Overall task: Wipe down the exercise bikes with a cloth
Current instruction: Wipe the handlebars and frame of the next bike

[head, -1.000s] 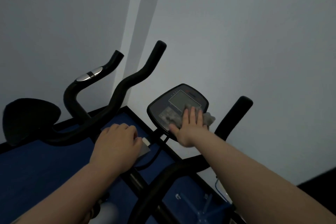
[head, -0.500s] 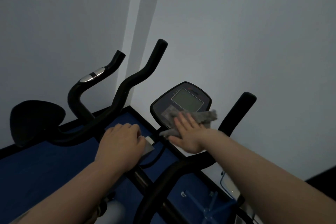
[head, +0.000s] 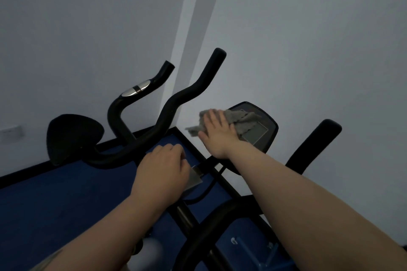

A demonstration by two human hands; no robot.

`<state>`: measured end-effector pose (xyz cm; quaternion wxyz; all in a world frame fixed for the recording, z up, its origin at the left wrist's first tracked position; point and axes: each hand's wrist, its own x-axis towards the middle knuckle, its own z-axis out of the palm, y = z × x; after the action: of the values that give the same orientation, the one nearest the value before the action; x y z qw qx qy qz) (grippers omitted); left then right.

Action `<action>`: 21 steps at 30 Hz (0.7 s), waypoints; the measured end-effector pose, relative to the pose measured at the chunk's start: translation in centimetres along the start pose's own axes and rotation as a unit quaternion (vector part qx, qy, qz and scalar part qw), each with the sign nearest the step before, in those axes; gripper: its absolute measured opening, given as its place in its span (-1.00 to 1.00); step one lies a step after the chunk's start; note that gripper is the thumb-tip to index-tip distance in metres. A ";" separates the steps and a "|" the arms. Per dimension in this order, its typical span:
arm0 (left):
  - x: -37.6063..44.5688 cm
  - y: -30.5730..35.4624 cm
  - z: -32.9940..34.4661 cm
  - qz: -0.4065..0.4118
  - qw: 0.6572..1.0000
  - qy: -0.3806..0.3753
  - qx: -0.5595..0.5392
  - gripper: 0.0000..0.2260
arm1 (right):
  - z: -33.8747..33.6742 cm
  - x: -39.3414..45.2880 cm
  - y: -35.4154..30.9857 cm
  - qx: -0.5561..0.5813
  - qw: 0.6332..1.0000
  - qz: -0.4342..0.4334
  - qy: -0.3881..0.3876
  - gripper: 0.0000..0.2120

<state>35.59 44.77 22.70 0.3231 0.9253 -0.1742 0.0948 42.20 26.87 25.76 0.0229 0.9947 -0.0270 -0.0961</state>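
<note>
A grey cloth (head: 241, 122) lies spread over the black console (head: 262, 132) of the exercise bike. My right hand (head: 217, 133) presses flat on the cloth's left part, fingers straight, covering the console's left side. My left hand (head: 163, 170) rests with curled fingers on the centre of the black handlebar (head: 182, 99), by a grey plate (head: 195, 177) on the stem. The handlebar's right grip (head: 315, 141) rises beside the console.
A second black handlebar with a silver sensor (head: 136, 90) and a black pad (head: 72, 136) stand to the left. White walls meet in a corner behind. Blue floor (head: 55, 204) with a black border lies below, with a blue frame part (head: 253, 248) at the bottom.
My right hand slid the cloth from the console's lower part up and left across its face. The left hand stayed on the handlebar centre.
</note>
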 end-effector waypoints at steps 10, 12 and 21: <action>-1.2 -0.4 -1.7 -0.040 0.973 0.094 -0.208 -0.83 | -2.3 -8.1 -2.8 0.184 0.982 0.005 -0.031 -0.62; -1.6 -0.7 -1.7 -0.044 0.965 0.103 -0.238 -0.83 | -2.1 -9.7 -5.5 0.290 0.956 0.030 -0.022 -0.81; -8.8 -2.5 -2.0 -0.066 0.935 0.051 -0.345 -0.68 | 1.1 -15.8 -12.8 0.239 0.964 0.012 0.115 -0.67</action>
<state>28.34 50.16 20.34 0.6363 0.7603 -0.1185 0.0542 27.14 40.52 27.07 -0.2113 0.9753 -0.0583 0.0281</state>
